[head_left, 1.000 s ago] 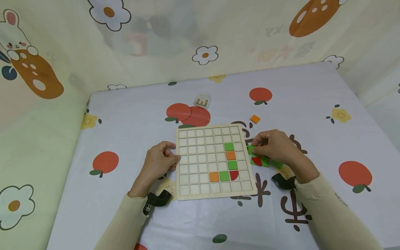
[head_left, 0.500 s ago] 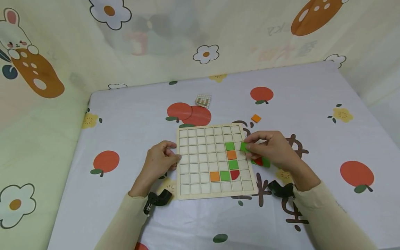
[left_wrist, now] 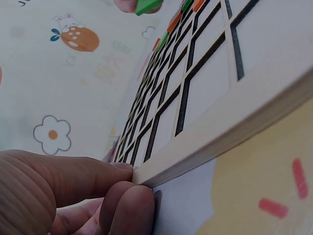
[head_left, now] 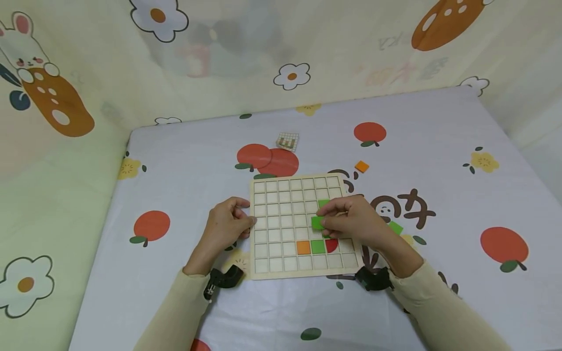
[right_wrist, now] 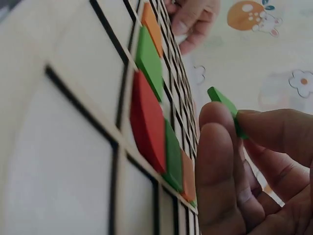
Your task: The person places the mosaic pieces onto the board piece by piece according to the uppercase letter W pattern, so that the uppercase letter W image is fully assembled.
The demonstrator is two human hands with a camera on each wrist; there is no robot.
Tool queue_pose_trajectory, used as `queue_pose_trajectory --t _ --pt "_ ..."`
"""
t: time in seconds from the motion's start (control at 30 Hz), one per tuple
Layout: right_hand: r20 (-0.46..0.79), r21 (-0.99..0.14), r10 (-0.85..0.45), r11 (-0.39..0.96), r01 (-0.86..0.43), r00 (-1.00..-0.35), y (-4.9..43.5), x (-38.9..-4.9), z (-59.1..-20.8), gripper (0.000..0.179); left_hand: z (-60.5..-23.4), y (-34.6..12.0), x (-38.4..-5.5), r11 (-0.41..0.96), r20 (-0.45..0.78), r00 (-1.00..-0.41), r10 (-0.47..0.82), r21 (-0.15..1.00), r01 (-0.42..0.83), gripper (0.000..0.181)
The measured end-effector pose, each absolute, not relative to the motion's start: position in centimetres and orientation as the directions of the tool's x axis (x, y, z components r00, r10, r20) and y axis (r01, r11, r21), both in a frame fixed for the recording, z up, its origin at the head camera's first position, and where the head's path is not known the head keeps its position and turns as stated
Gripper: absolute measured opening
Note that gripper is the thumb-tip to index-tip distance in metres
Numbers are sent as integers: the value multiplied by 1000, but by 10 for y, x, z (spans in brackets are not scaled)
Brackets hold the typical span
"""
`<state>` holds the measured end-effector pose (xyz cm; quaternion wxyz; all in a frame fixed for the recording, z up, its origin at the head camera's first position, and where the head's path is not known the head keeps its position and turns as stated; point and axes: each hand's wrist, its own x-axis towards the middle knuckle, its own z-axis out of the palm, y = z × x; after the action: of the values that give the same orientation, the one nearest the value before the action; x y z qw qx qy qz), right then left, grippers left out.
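A pale wooden grid board (head_left: pixel 274 223) lies on the table in the head view. My left hand (head_left: pixel 224 224) grips its left edge, thumb and fingertips at the rim in the left wrist view. Over the board's right half, my right hand (head_left: pixel 357 222) pinches a green square tile (head_left: pixel 317 223), held tilted above the cells in the right wrist view (right_wrist: pixel 227 110). Along the lower row sit an orange tile (head_left: pixel 303 247), a green tile (head_left: pixel 318 246) and a red rounded-corner tile (head_left: pixel 331 245). A column rises from the red one to another green tile (head_left: pixel 323 203), partly hidden by my right hand.
A loose orange tile (head_left: pixel 362 166) lies beyond the board's upper right corner. Another green tile (head_left: pixel 395 227) shows beside my right forearm, which covers the area around it. Behind the board is a small card with a grid pattern (head_left: pixel 287 141).
My right hand has lifted a green tile from the loose pieces right of the board and carried it left over the cells. The left hand stays at the board's edge.
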<state>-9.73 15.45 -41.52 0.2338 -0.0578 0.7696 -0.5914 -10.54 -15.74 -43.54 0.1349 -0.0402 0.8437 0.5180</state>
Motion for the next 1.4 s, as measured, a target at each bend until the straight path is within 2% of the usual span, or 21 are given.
queue_pose_trajectory --t 0.57,1.4 --pt "-332 -902 -360 392 181 -872 128 -96 -418 15 -434 -157 -105 459 -267 -961 72 864 -206 34" --pt "-296 -875 -363 475 98 -883 117 -96 -421 7 -435 -157 -105 465 -269 -961 68 860 -208 34"
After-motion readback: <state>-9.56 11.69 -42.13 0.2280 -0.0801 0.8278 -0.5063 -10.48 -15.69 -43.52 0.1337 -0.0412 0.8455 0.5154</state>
